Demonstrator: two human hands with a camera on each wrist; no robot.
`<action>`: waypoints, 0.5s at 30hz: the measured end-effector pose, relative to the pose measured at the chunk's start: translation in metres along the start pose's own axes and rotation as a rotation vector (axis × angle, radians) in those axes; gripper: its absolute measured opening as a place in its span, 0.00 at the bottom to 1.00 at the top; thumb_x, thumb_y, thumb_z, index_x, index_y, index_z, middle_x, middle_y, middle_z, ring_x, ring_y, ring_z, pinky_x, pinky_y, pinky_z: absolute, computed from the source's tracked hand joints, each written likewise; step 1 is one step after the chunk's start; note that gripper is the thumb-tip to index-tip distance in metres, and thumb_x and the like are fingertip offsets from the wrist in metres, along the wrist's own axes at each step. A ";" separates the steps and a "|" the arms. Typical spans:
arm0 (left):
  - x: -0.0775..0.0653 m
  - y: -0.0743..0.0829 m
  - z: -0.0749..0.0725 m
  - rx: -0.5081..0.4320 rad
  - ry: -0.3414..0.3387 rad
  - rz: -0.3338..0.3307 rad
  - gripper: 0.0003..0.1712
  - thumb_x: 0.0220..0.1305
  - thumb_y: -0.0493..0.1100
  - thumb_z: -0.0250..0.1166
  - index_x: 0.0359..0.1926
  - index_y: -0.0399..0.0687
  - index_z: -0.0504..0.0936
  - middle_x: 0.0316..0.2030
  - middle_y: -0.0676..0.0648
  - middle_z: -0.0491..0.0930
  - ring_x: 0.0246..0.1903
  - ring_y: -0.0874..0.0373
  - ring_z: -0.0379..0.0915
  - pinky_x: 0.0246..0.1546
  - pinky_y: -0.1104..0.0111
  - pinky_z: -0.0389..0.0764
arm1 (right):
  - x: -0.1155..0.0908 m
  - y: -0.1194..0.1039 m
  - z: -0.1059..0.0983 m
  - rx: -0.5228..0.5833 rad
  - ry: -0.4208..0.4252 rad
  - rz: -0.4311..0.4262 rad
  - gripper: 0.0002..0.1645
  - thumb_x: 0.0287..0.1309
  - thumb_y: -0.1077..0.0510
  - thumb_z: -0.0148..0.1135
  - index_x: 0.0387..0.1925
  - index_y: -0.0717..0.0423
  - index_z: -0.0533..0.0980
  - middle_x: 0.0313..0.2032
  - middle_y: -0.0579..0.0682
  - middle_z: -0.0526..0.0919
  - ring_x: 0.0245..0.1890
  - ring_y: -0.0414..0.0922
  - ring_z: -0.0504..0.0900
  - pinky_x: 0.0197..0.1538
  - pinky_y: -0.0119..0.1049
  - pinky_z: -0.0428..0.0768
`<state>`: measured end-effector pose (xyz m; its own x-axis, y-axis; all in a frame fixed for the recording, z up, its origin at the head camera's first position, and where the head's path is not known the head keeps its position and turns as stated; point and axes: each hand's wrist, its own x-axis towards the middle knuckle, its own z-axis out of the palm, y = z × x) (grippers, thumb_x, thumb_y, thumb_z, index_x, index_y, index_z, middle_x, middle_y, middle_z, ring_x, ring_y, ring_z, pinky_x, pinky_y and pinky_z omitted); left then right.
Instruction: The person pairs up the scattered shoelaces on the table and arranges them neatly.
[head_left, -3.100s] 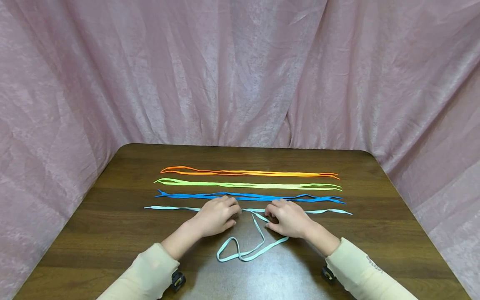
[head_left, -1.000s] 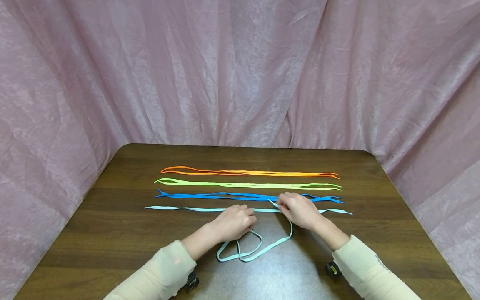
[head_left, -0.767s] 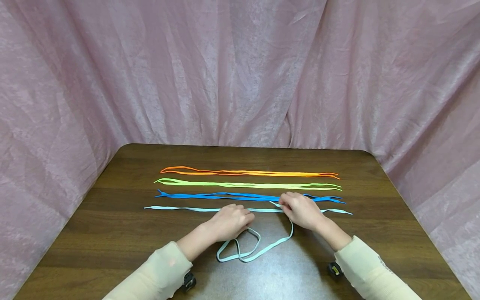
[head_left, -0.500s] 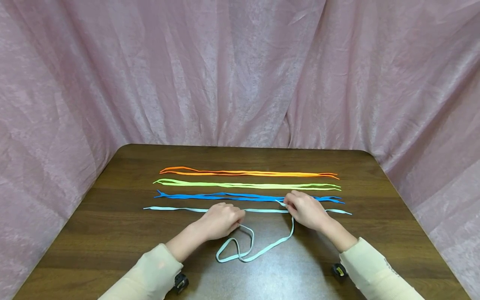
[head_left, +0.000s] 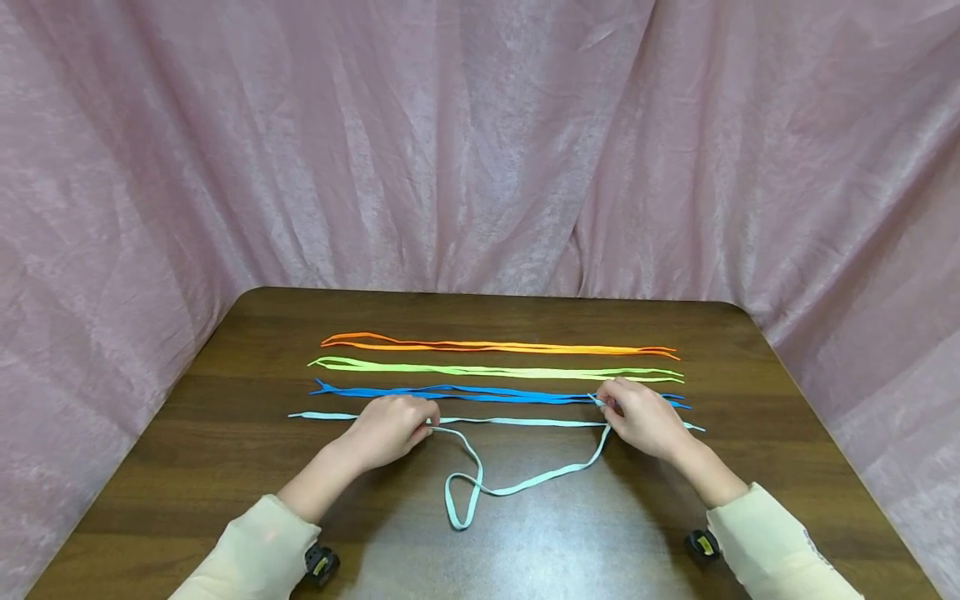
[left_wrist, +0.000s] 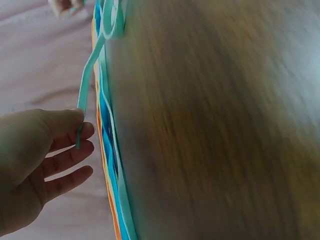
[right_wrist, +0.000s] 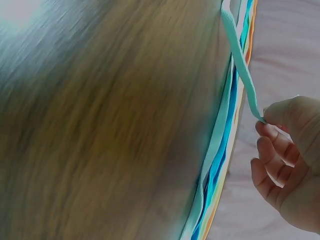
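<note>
My left hand [head_left: 392, 427] pinches one end of a mint-green shoelace [head_left: 536, 482] between thumb and forefinger; in the left wrist view its short tip [left_wrist: 78, 140] pokes out below the thumb. The other fingers are loosely bent. Toward the right, my right hand [head_left: 643, 419] pinches the same shoelace near its other end, thumb against forefinger. Between the hands the shoelace hangs down toward me and makes a small crossed loop. A second mint shoelace [head_left: 517, 422] lies straight across the table just beyond, partly covered by both hands.
Behind it, in rows, lie blue shoelaces [head_left: 480, 395], yellow-green shoelaces [head_left: 480, 369] and orange shoelaces [head_left: 495, 345]. They rest on a brown wooden table [head_left: 225, 467]. A pink curtain [head_left: 480, 150] hangs around the far side and both flanks.
My hands have moved apart, the left one leftward and the right one rightward, each drawing an end of the mint shoelace. Its slack loop has pulled narrower and straighter.
</note>
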<state>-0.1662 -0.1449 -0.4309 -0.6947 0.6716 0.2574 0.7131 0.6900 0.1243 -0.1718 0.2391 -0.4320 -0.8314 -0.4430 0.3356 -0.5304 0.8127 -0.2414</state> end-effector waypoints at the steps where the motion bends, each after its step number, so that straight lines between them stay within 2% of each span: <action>1: -0.003 -0.003 -0.001 -0.002 -0.003 -0.016 0.05 0.53 0.39 0.67 0.31 0.54 0.79 0.28 0.59 0.80 0.26 0.64 0.75 0.27 0.71 0.74 | -0.002 0.002 -0.001 -0.002 0.008 0.006 0.09 0.46 0.66 0.64 0.28 0.50 0.74 0.24 0.39 0.70 0.21 0.35 0.66 0.23 0.28 0.65; 9: -0.029 -0.024 -0.009 0.016 -0.017 -0.109 0.04 0.53 0.40 0.67 0.30 0.55 0.83 0.29 0.58 0.80 0.29 0.63 0.76 0.27 0.71 0.75 | -0.015 0.017 -0.008 -0.023 0.077 0.030 0.12 0.42 0.66 0.67 0.26 0.49 0.74 0.23 0.38 0.70 0.21 0.33 0.66 0.22 0.28 0.65; 15: -0.045 -0.040 -0.014 0.020 0.001 -0.177 0.04 0.52 0.41 0.68 0.28 0.56 0.82 0.28 0.59 0.79 0.27 0.65 0.75 0.26 0.71 0.75 | -0.021 0.028 -0.016 -0.021 0.079 0.046 0.13 0.42 0.68 0.64 0.25 0.48 0.72 0.22 0.37 0.70 0.22 0.33 0.66 0.23 0.28 0.65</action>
<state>-0.1624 -0.2065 -0.4337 -0.8093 0.5385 0.2344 0.5773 0.8028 0.1491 -0.1664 0.2772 -0.4312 -0.8387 -0.3748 0.3951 -0.4879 0.8394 -0.2394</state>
